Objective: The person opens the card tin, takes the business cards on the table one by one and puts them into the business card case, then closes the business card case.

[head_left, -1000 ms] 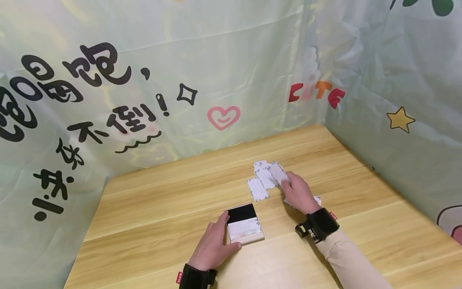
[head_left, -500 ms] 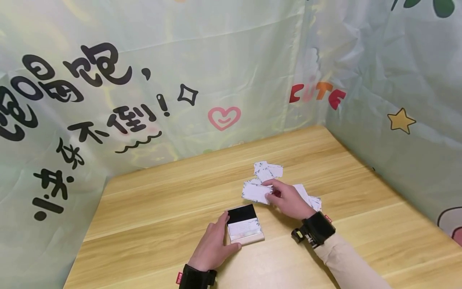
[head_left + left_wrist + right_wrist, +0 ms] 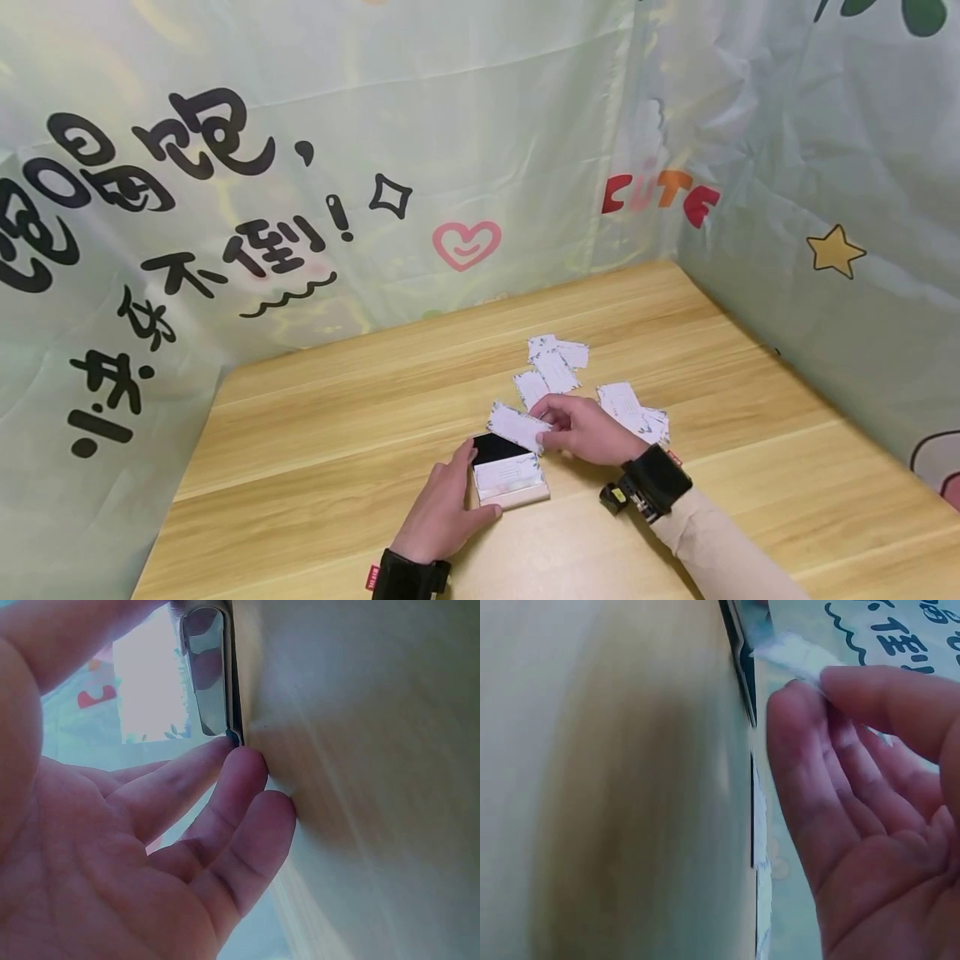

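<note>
At least one card (image 3: pixel 508 473) sits in the case (image 3: pixel 525 498); loose cards (image 3: pixel 555 369) lie outside on the table (image 3: pixel 337 442), at eleven and two o'clock from the right hand (image 3: pixel 588 429). That hand pinches a further card (image 3: pixel 516 425), pointing toward ten o'clock by the case's far end. The left hand (image 3: pixel 442 512) grips the case, at its two o'clock.
</note>
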Tool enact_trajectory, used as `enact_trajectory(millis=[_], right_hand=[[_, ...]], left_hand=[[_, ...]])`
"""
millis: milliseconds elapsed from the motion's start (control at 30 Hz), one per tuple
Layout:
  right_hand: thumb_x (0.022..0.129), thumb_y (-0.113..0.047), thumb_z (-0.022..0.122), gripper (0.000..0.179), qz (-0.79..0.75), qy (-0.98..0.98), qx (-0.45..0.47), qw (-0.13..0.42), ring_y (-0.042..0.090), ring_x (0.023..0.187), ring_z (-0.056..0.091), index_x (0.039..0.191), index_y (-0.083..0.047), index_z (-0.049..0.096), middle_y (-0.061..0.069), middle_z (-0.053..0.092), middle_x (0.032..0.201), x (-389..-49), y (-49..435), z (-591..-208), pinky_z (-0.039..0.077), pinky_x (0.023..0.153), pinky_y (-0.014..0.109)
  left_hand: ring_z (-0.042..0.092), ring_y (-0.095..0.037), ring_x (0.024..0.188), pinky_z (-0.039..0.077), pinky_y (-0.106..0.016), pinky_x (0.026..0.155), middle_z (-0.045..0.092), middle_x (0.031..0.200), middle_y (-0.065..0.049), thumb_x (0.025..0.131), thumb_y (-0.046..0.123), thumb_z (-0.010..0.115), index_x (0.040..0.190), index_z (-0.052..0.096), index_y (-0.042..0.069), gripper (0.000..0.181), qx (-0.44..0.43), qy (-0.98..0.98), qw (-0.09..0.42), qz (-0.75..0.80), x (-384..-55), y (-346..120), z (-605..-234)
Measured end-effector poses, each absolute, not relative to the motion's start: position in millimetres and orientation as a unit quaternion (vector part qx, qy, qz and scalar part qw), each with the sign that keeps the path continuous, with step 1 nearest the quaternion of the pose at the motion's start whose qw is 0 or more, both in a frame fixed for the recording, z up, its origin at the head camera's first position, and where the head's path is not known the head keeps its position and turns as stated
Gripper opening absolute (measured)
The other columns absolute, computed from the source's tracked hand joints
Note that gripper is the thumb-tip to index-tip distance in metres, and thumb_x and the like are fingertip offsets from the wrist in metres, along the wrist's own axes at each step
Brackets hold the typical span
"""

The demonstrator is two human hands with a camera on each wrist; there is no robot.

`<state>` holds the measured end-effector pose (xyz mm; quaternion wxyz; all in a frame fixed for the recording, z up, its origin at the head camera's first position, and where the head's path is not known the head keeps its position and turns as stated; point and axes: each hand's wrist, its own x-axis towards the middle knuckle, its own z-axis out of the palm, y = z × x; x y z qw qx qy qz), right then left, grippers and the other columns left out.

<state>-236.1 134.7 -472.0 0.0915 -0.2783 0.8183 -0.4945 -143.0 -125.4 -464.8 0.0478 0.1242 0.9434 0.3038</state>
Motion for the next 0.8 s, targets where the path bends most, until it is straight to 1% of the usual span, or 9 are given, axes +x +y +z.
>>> enact_trajectory(millis=[67, 200, 333, 400, 500, 567, 633, 733, 800], right_hand=[[0.088, -0.021, 0.068, 0.025, -0.501, 0.815, -0.275, 0.094, 0.019, 0.078, 0.062, 0.112, -0.018, 0.061, -0.001, 0.065, 0.090, -235.4, 133.7, -471.2, 0.052, 0.066, 0.034], [0.088, -0.024, 0.068, 0.025, -0.518, 0.811, -0.258, 0.086, 0.023, 0.075, 0.064, 0.111, -0.017, 0.061, -0.001, 0.065, 0.087, -235.0, 132.1, -470.8, 0.053, 0.064, 0.036], [0.088, -0.026, 0.068, 0.026, -0.519, 0.804, -0.268, 0.115, 0.024, 0.075, 0.064, 0.111, -0.018, 0.062, -0.001, 0.066, 0.086, -234.9, 130.2, -473.0, 0.052, 0.063, 0.037], [0.087, -0.026, 0.069, 0.025, -0.510, 0.802, -0.283, 0.131, 0.024, 0.072, 0.063, 0.111, -0.020, 0.063, -0.002, 0.066, 0.085, -234.8, 129.6, -474.4, 0.052, 0.060, 0.037], [0.087, -0.026, 0.069, 0.025, -0.492, 0.803, -0.309, 0.134, 0.022, 0.068, 0.061, 0.112, -0.023, 0.066, -0.002, 0.065, 0.084, -234.9, 129.3, -475.8, 0.051, 0.058, 0.034], [0.087, -0.026, 0.069, 0.025, -0.479, 0.807, -0.320, 0.131, 0.019, 0.068, 0.059, 0.112, -0.024, 0.067, -0.004, 0.066, 0.086, -234.8, 129.4, -476.1, 0.051, 0.060, 0.032], [0.087, -0.027, 0.069, 0.026, -0.473, 0.808, -0.326, 0.133, 0.017, 0.072, 0.059, 0.112, -0.025, 0.068, -0.005, 0.066, 0.088, -234.6, 129.4, -476.4, 0.050, 0.064, 0.032], [0.086, -0.027, 0.070, 0.026, -0.468, 0.805, -0.333, 0.146, 0.014, 0.079, 0.059, 0.112, -0.026, 0.070, -0.007, 0.067, 0.092, -233.6, 129.1, -476.4, 0.050, 0.070, 0.031], [0.086, -0.027, 0.070, 0.026, -0.467, 0.801, -0.340, 0.155, 0.014, 0.081, 0.059, 0.112, -0.025, 0.070, -0.008, 0.067, 0.094, -233.1, 128.5, -476.3, 0.050, 0.071, 0.032]], left_hand=[[0.046, -0.023, 0.119, 0.041, -0.044, 0.097, 0.045, 0.146, -0.008, 0.079, 0.042, 0.073, 0.151, 0.025, 0.008, 0.093, 0.125, 0.943, 0.047, 0.304, -143.2, -125.6, -464.8], [0.046, -0.023, 0.119, 0.042, -0.044, 0.097, 0.045, 0.145, -0.008, 0.079, 0.043, 0.073, 0.151, 0.024, 0.008, 0.093, 0.127, 0.943, 0.044, 0.303, -143.7, -125.6, -464.8], [0.046, -0.022, 0.115, 0.043, -0.043, 0.094, 0.046, 0.144, -0.008, 0.078, 0.043, 0.074, 0.151, 0.025, 0.009, 0.094, 0.128, 0.943, 0.042, 0.303, -143.7, -125.3, -464.7], [0.047, -0.021, 0.113, 0.044, -0.042, 0.092, 0.046, 0.143, -0.009, 0.078, 0.043, 0.074, 0.151, 0.025, 0.009, 0.095, 0.128, 0.943, 0.042, 0.304, -143.6, -124.9, -464.6], [0.046, -0.020, 0.110, 0.044, -0.041, 0.090, 0.046, 0.143, -0.009, 0.078, 0.043, 0.074, 0.151, 0.025, 0.010, 0.095, 0.126, 0.943, 0.043, 0.305, -143.8, -124.4, -464.6], [0.046, -0.020, 0.110, 0.044, -0.041, 0.090, 0.047, 0.143, -0.009, 0.078, 0.043, 0.075, 0.151, 0.025, 0.010, 0.095, 0.125, 0.943, 0.044, 0.305, -143.4, -124.1, -464.3], [0.046, -0.021, 0.110, 0.044, -0.041, 0.090, 0.047, 0.142, -0.009, 0.078, 0.043, 0.075, 0.151, 0.025, 0.010, 0.095, 0.123, 0.944, 0.045, 0.304, -143.4, -124.0, -464.5], [0.046, -0.021, 0.112, 0.043, -0.042, 0.093, 0.047, 0.142, -0.010, 0.078, 0.044, 0.074, 0.151, 0.025, 0.009, 0.095, 0.120, 0.944, 0.048, 0.303, -142.9, -123.8, -464.4], [0.046, -0.022, 0.114, 0.043, -0.043, 0.094, 0.046, 0.143, -0.010, 0.078, 0.044, 0.074, 0.151, 0.025, 0.008, 0.095, 0.118, 0.945, 0.049, 0.302, -142.8, -123.7, -464.7]])
